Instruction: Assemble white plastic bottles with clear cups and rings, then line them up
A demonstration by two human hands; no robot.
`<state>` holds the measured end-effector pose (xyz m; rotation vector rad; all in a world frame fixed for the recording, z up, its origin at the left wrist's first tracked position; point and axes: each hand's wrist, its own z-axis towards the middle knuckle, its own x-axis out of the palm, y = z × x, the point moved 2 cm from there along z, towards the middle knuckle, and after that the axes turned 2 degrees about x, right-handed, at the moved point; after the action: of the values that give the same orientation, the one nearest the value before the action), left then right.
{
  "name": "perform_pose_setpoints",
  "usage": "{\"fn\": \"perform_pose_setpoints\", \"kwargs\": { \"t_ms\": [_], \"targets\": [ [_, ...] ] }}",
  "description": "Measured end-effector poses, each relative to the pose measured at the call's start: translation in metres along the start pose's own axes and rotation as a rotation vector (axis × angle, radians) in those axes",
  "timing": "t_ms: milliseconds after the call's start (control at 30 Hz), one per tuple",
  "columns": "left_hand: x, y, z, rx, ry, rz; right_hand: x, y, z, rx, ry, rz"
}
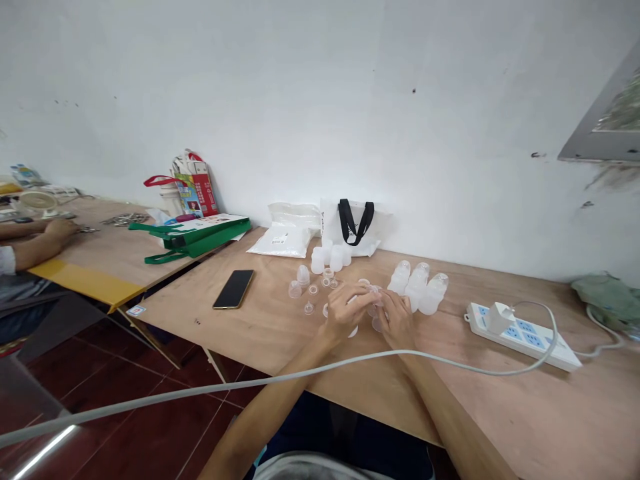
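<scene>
- Our left hand (347, 312) and right hand (397, 320) met, fingers pinched together on a small clear plastic piece (374, 292).
- Just beyond our right fingers lay frosted plastic bottles (417, 287); the packet label (279, 240) was too small to read.

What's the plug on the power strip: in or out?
In: the white plug sits seated in the power strip, its cable leading away.

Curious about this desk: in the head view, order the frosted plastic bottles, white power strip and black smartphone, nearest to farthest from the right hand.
1. Frosted plastic bottles: just beyond the right hand.
2. White power strip: right.
3. Black smartphone: far left.
</scene>
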<state>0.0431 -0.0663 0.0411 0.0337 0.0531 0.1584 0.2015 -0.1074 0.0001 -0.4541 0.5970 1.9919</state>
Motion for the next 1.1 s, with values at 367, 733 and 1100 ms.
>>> {"fn": "perform_pose_setpoints", "kwargs": {
  "t_ms": [367, 733, 1100],
  "targets": [
    [0.007, -0.015, -0.006, 0.086, 0.077, 0.159, -0.003, -0.008, -0.005, 0.375, -0.128, 0.265],
    [0.016, -0.015, -0.025, -0.022, 0.295, 0.295, -0.003, -0.009, -0.006, 0.442, -0.099, 0.455],
    [0.018, -0.018, -0.024, -0.064, 0.383, 0.326, -0.002, -0.010, -0.007, 0.412, -0.080, 0.389]
  ]
}}
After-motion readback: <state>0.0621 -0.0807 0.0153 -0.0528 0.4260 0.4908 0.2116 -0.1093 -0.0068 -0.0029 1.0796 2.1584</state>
